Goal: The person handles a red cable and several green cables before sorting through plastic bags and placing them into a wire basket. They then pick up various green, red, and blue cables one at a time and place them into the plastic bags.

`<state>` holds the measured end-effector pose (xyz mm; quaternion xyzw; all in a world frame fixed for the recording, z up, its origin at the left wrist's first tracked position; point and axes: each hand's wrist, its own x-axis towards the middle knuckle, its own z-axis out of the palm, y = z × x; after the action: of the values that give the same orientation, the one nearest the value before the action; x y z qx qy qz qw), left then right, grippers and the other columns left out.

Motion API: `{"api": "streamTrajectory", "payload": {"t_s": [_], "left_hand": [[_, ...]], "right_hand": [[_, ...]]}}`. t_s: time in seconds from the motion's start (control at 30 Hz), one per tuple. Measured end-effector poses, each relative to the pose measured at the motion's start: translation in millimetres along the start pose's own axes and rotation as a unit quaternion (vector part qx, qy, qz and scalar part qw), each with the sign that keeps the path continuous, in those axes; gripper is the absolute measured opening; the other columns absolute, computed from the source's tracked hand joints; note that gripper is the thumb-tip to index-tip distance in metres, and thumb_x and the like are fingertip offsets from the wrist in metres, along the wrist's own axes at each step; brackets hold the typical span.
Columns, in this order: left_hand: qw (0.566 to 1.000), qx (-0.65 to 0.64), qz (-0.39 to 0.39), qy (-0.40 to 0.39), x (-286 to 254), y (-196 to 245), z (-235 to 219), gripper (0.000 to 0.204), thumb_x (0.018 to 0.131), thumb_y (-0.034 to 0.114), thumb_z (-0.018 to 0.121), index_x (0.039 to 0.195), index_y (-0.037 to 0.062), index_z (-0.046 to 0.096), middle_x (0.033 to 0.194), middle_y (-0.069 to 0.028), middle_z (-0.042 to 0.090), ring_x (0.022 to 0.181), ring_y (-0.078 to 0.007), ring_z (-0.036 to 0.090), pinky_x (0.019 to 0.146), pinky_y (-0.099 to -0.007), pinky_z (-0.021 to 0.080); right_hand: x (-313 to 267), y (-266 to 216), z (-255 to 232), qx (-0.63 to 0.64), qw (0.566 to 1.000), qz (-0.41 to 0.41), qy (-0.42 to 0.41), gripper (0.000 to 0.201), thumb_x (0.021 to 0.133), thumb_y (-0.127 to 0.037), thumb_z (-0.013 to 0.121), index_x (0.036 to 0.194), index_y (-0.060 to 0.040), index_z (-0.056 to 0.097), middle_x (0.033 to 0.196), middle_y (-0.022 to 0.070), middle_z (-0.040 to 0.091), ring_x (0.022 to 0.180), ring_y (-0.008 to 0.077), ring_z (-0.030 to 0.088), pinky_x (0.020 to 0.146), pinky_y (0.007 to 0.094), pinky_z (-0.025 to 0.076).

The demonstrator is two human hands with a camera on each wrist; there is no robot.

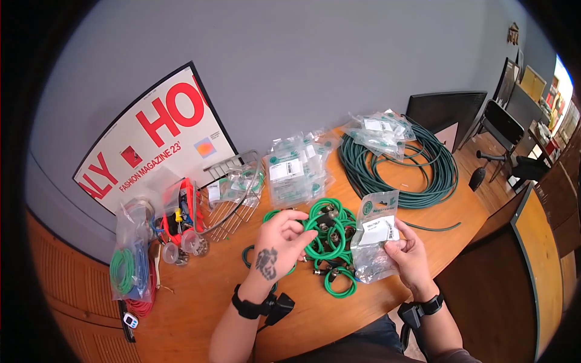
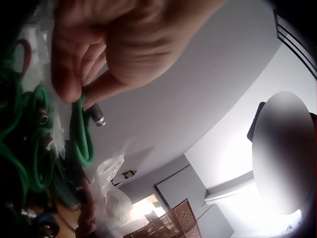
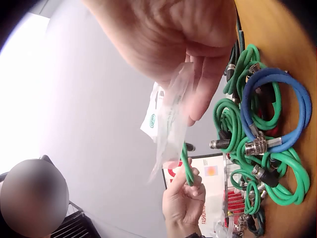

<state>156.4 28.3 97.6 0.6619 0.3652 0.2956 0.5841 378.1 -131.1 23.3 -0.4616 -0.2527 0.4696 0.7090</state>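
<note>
Between thumb and fingertips, my left hand [image 1: 273, 247] pinches a small coiled green cable [image 2: 82, 136] with a metal-tipped connector, held up above the pile. My right hand [image 1: 413, 257] grips a clear plastic bag [image 1: 370, 257] with a white printed label, its thumb across the front. Below and between the hands lies a heap of coiled green cables [image 1: 341, 284] with black and metal connectors. A coiled blue cable [image 3: 303, 106] sits among them in the right wrist view, nearest to the right hand.
Clear labelled bags [image 1: 296, 187] are stacked behind the heap. A large dark green cable coil [image 1: 445, 190] carries more bags [image 1: 387, 130]. At left are a wire rack [image 1: 233, 215], an orange tool holder [image 1: 192, 202], small jars [image 1: 172, 254] and a bag of cables [image 1: 124, 272].
</note>
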Motion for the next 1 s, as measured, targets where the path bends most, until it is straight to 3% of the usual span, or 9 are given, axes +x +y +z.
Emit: {"api": "streamTrajectory", "payload": {"t_s": [0.23,0.53,0.63,0.83,1.0], "left_hand": [[0.989,-0.097,0.065,0.091,-50,-12,0,0.03,0.086,-0.001,0.07,0.113,-0.0059,0.057,0.085,-0.0106,0.068,0.064,-0.0114,0.064,0.054,-0.0232,0.054],[0.988,-0.099,0.045,0.105,-81,-18,-10,0.026,0.086,-0.002,0.069,0.109,-0.0048,0.056,0.088,-0.0116,0.069,0.067,-0.0119,0.065,0.055,-0.0234,0.054],[0.988,-0.098,0.052,0.109,-85,-16,-14,0.026,0.085,0.001,0.072,0.105,-0.0039,0.056,0.08,-0.0059,0.063,0.064,-0.0092,0.063,0.054,-0.022,0.053],[0.988,-0.116,0.03,0.098,-91,-19,-19,0.025,0.085,0.001,0.073,0.104,-0.0037,0.057,0.079,-0.0047,0.062,0.062,-0.0075,0.061,0.052,-0.0211,0.052],[0.988,-0.102,0.036,0.111,-95,-21,-24,0.024,0.085,0.001,0.072,0.103,-0.0034,0.057,0.079,-0.0042,0.062,0.061,-0.0065,0.06,0.05,-0.0202,0.05]], "right_hand": [[-2,11,12,0.004,1.0,0.014,-0.01,0.068,0.092,-0.003,0.066,0.147,0.0033,0.028,0.093,0.0096,0.072,0.082,0.0119,0.068,0.074,0.0246,0.054],[-4,20,41,0.008,0.999,0.022,-0.025,0.058,0.093,-0.004,0.065,0.143,0.0026,0.036,0.095,0.009,0.072,0.079,0.0127,0.069,0.07,0.0256,0.055],[-2,26,43,0.016,0.999,0.006,-0.036,0.059,0.092,-0.004,0.066,0.143,0.0023,0.036,0.097,0.0105,0.072,0.081,0.0154,0.07,0.069,0.0259,0.057],[-5,23,57,-0.037,0.999,0.0,-0.004,0.063,0.087,-0.001,0.07,0.141,0.002,0.037,0.098,0.0127,0.071,0.081,0.0163,0.07,0.066,0.025,0.058],[-1,31,58,0.014,1.0,-0.016,0.0,0.068,0.081,0.006,0.074,0.14,0.0011,0.039,0.102,0.0125,0.071,0.087,0.0163,0.069,0.07,0.0261,0.058]]}}
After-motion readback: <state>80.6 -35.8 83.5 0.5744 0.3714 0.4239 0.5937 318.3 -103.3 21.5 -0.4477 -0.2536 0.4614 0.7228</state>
